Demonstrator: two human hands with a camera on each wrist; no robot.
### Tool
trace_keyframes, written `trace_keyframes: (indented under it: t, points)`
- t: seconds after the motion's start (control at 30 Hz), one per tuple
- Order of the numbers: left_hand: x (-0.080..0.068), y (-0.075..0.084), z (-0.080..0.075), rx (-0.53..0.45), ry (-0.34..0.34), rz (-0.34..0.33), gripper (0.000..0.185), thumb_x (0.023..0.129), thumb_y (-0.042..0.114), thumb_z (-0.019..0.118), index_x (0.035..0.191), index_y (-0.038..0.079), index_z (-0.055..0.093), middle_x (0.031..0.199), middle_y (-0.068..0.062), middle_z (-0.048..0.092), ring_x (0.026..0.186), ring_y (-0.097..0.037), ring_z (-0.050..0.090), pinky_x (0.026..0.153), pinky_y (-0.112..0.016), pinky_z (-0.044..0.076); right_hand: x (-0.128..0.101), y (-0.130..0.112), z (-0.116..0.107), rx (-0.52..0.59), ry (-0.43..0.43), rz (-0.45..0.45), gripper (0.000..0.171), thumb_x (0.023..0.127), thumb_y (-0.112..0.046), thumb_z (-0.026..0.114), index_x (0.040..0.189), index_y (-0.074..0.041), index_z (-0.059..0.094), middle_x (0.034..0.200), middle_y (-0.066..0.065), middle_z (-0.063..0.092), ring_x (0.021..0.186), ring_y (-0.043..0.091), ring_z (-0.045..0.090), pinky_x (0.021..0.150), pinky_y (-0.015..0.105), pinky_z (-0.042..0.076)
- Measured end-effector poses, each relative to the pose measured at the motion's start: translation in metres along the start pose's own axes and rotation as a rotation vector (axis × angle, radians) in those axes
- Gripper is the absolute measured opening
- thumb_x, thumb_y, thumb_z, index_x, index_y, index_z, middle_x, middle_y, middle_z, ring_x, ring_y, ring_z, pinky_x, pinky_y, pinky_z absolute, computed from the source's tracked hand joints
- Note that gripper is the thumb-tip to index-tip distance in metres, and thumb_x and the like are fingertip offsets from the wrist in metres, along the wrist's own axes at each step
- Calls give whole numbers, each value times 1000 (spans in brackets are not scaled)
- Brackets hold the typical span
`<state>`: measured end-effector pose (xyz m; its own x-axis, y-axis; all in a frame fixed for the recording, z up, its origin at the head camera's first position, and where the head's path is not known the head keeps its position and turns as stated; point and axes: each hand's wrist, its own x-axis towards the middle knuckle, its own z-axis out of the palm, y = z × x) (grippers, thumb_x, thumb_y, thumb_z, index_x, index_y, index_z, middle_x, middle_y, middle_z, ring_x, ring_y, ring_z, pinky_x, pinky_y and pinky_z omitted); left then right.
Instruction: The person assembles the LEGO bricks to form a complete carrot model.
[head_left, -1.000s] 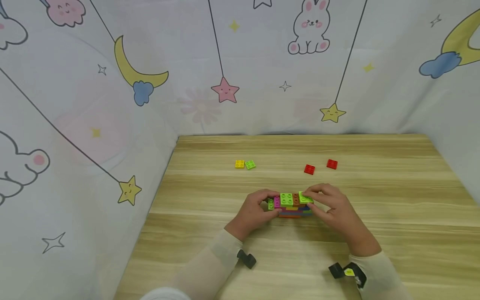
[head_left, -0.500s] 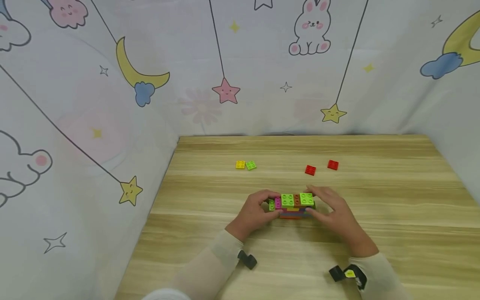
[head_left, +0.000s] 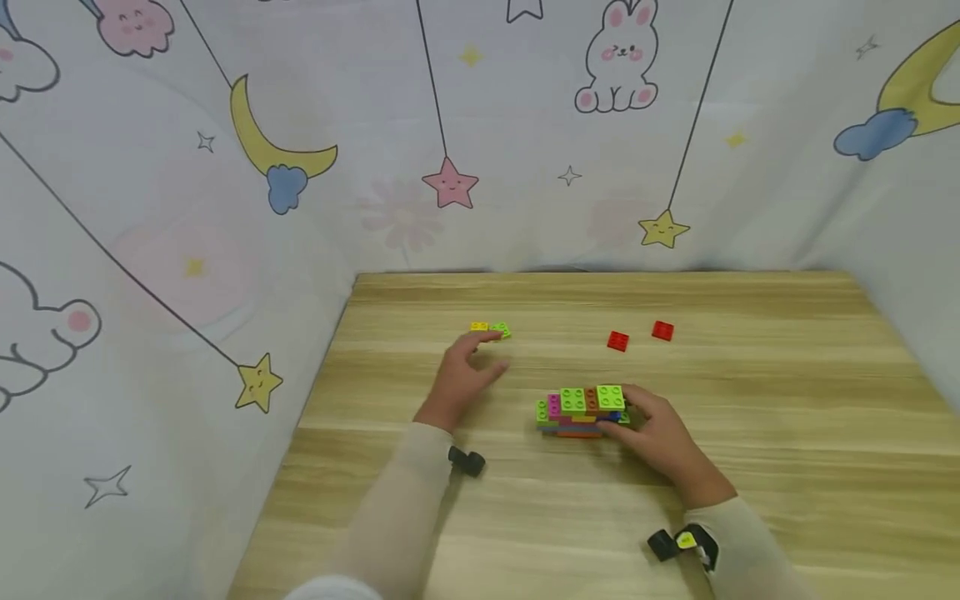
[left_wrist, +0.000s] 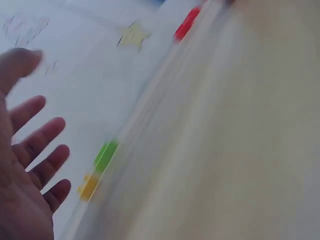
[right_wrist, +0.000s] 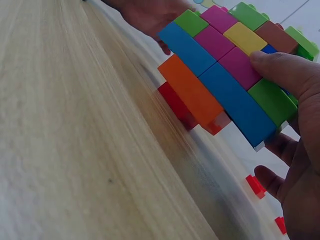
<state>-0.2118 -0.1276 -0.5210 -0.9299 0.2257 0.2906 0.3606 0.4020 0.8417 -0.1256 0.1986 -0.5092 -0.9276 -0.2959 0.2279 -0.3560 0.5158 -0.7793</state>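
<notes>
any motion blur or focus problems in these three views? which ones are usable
Head view: sharp, even light; brick stack, yellow brick and red bricks crisp. Left wrist view: heavy motion smear; left hand soft, green brick a streak. Right wrist view: stack and right hand sharp, near table streaked.

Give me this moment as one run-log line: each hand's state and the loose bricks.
left hand: open, reaching toward yellow brick and green brick | right hand: grips brick stack on table | two red bricks: untouched
</notes>
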Motion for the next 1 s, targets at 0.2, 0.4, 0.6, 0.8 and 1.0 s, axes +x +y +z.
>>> trace_keyframes:
  t: [0.2,0.4,0.6,0.8,1.0]
  points:
    - [30,-34,-30,129,-2,-132,52,84,32,77,133,24,61,138,5,54,135,-22,41,110,-48,33,0,-1,1,21,-2,5,43,82,-32,80,121,-21,65,118,-11,66,113,12,60,98,23,44]
    - [50,-51,-36,243,-79,-226,50,85,27,76,133,29,61,139,3,55,136,-22,41,111,-42,33,1,-1,2,15,-4,-3,43,83,-31,80,121,-20,65,118,-7,67,114,14,60,98,25,45]
    - [56,-52,-34,278,-84,-258,39,86,20,76,124,23,68,129,1,60,130,-24,46,109,-42,36,1,1,3,23,-11,1,43,83,-31,79,122,-21,65,119,-10,66,114,13,60,98,25,45]
    - [55,-51,-32,223,-45,-268,34,85,23,78,118,24,71,125,3,62,127,-23,49,108,-41,37,1,2,2,35,-7,-6,43,83,-30,79,122,-22,64,119,-10,66,113,13,60,98,23,44]
    - [50,-26,-32,75,8,-218,34,85,23,77,118,26,70,122,5,62,119,-23,53,102,-44,42,0,1,2,19,-8,-11,44,83,-32,79,122,-21,65,119,-9,66,113,13,60,98,26,45]
